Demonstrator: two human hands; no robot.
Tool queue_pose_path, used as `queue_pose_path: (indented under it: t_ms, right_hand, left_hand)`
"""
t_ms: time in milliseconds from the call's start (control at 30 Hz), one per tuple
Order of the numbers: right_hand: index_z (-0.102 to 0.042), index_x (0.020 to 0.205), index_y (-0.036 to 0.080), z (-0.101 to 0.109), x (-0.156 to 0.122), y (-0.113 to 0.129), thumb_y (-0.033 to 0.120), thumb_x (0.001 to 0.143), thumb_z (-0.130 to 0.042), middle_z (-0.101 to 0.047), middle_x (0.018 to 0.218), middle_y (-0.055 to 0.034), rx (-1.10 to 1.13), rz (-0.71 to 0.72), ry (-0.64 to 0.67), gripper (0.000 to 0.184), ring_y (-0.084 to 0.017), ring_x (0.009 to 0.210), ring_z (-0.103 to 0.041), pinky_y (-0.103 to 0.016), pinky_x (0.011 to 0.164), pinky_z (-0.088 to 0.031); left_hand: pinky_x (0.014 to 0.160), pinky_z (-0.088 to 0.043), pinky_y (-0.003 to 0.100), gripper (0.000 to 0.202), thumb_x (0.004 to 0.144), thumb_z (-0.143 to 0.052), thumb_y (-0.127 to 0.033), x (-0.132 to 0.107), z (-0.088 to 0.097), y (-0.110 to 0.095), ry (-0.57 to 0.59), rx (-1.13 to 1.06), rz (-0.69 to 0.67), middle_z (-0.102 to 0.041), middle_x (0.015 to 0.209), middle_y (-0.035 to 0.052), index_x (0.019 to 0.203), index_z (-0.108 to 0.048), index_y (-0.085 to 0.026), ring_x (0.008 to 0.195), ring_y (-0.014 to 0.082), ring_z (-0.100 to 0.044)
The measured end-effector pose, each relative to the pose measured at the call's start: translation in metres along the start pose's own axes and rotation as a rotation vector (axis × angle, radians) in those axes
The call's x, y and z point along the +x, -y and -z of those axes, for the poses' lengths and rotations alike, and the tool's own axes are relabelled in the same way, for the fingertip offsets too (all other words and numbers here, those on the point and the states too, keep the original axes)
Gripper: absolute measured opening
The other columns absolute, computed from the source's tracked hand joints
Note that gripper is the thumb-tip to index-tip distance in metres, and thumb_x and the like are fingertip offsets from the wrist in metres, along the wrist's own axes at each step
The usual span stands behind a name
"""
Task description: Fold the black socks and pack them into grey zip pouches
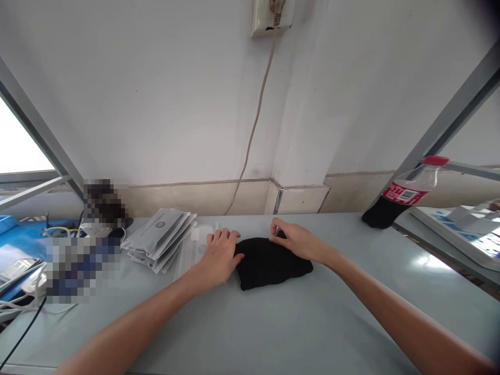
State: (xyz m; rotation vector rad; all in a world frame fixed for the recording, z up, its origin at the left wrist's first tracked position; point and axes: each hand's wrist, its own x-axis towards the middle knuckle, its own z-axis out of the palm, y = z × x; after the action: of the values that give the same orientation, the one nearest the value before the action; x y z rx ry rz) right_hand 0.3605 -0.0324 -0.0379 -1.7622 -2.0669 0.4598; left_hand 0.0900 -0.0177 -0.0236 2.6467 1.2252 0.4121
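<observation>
A folded piece of black cloth (273, 265) lies on the grey table in front of me. My left hand (221, 258) is at its left edge, fingers apart, with the thumb touching the cloth. Under and beside that hand is a clear printed plastic bag (195, 247), lying flat and partly covered. My right hand (295, 240) has thumb and fingers closed in a pinch on the cloth's far edge. Left of the clear bag sits a stack of flat packets in translucent printed bags (158, 234).
A cola bottle (406, 192) with a red cap leans at the table's right side. Cables (35, 291) and a blue sheet (27, 239) are at the far left, near a blurred patch. A cord (258, 109) hangs from the wall socket (261, 18) behind the table.
</observation>
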Motion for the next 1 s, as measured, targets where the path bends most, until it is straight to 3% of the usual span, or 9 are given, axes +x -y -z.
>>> queue_pose_path:
  t_ms: [100, 233, 367, 467, 567, 667, 800, 900, 1000]
  right_hand:
    - [-0.054, 0.106, 0.025, -0.004, -0.005, 0.007, 0.030, 0.095, -0.051, -0.067, 0.110, -0.0105, -0.081, 0.011, -0.095, 0.013, -0.030, 0.092, -0.064, -0.045, 0.079, -0.050]
    - [-0.057, 0.128, 0.028, -0.007, -0.023, 0.022, 0.037, 0.105, -0.039, -0.059, 0.140, -0.0112, -0.104, 0.165, -0.110, 0.031, -0.033, 0.128, -0.054, -0.052, 0.107, -0.043]
    - [-0.036, 0.157, 0.038, -0.019, -0.041, 0.016, 0.056, 0.106, -0.037, -0.037, 0.167, -0.0012, -0.091, 0.223, 0.134, 0.055, -0.030, 0.152, -0.033, -0.054, 0.123, -0.029]
    - [-0.026, 0.162, 0.037, -0.028, -0.046, 0.004, 0.057, 0.106, -0.033, -0.031, 0.170, -0.0008, -0.133, 0.193, 0.147, 0.060, -0.029, 0.156, -0.026, -0.055, 0.126, -0.021]
    - [-0.047, 0.151, 0.030, -0.027, -0.042, 0.006, 0.055, 0.107, -0.032, -0.053, 0.156, -0.0082, -0.217, 0.209, 0.042, 0.053, -0.031, 0.143, -0.047, -0.056, 0.122, -0.026]
    - [-0.066, 0.118, 0.023, -0.015, -0.029, 0.021, 0.060, 0.102, -0.041, -0.071, 0.119, -0.0133, -0.288, 0.174, -0.011, 0.048, -0.034, 0.111, -0.064, -0.056, 0.106, -0.041]
    - [-0.064, 0.102, 0.024, -0.002, -0.007, 0.040, 0.070, 0.082, -0.065, -0.069, 0.090, -0.0082, -0.093, -0.015, 0.171, 0.049, -0.033, 0.092, -0.063, -0.044, 0.079, -0.048]
    - [-0.065, 0.085, 0.024, -0.003, 0.006, 0.043, 0.067, 0.075, -0.073, -0.063, 0.071, -0.0029, 0.029, -0.096, 0.261, 0.045, -0.028, 0.072, -0.062, -0.037, 0.065, -0.046]
    - [-0.068, 0.082, 0.025, -0.007, 0.010, 0.044, 0.061, 0.074, -0.076, -0.066, 0.071, -0.0012, 0.134, -0.086, 0.289, 0.038, -0.025, 0.069, -0.063, -0.036, 0.064, -0.049]
  left_hand:
    - [0.100, -0.044, 0.045, 0.025, 0.103, -0.049, -0.021, -0.007, 0.001, -0.012, -0.133, -0.050, -0.151, -0.059, 0.131, 0.0118, 0.126, -0.057, -0.019, 0.116, 0.0280, -0.057]
    - [0.110, -0.044, 0.043, 0.038, 0.105, -0.051, -0.041, -0.023, -0.011, -0.021, 0.078, -0.088, -0.404, -0.060, 0.138, 0.0114, 0.136, -0.055, -0.020, 0.128, 0.0276, -0.057]
    - [0.124, -0.027, 0.053, 0.064, 0.106, -0.039, -0.054, -0.038, -0.035, -0.014, 0.128, 0.008, -0.385, -0.030, 0.166, 0.0186, 0.157, -0.034, -0.015, 0.155, 0.0366, -0.023]
    - [0.127, -0.021, 0.055, 0.071, 0.105, -0.033, -0.061, -0.043, -0.042, -0.008, 0.145, -0.015, -0.348, -0.016, 0.171, 0.0149, 0.163, -0.024, -0.019, 0.158, 0.0364, -0.012]
    - [0.127, -0.020, 0.054, 0.068, 0.107, -0.032, -0.058, -0.039, -0.036, -0.008, 0.145, -0.041, -0.316, -0.022, 0.169, 0.0147, 0.162, -0.029, -0.019, 0.157, 0.0350, -0.017]
    - [0.127, -0.024, 0.051, 0.049, 0.110, -0.033, -0.043, -0.028, -0.022, -0.005, 0.126, -0.092, -0.281, -0.047, 0.157, 0.0132, 0.146, -0.055, -0.018, 0.150, 0.0296, -0.039]
    - [0.120, -0.037, 0.046, 0.026, 0.105, -0.049, -0.028, -0.012, -0.007, 0.009, 0.097, -0.215, -0.279, -0.068, 0.135, 0.0062, 0.123, -0.067, -0.024, 0.130, 0.0244, -0.060]
    - [0.110, -0.046, 0.045, 0.022, 0.099, -0.059, -0.022, -0.008, -0.003, 0.022, -0.012, -0.212, -0.219, -0.065, 0.132, 0.0076, 0.120, -0.063, -0.023, 0.128, 0.0265, -0.058]
    - [0.101, -0.050, 0.047, 0.025, 0.095, -0.062, -0.022, -0.010, -0.005, 0.027, -0.091, -0.166, -0.106, -0.061, 0.129, 0.0093, 0.121, -0.059, -0.022, 0.122, 0.0284, -0.057]
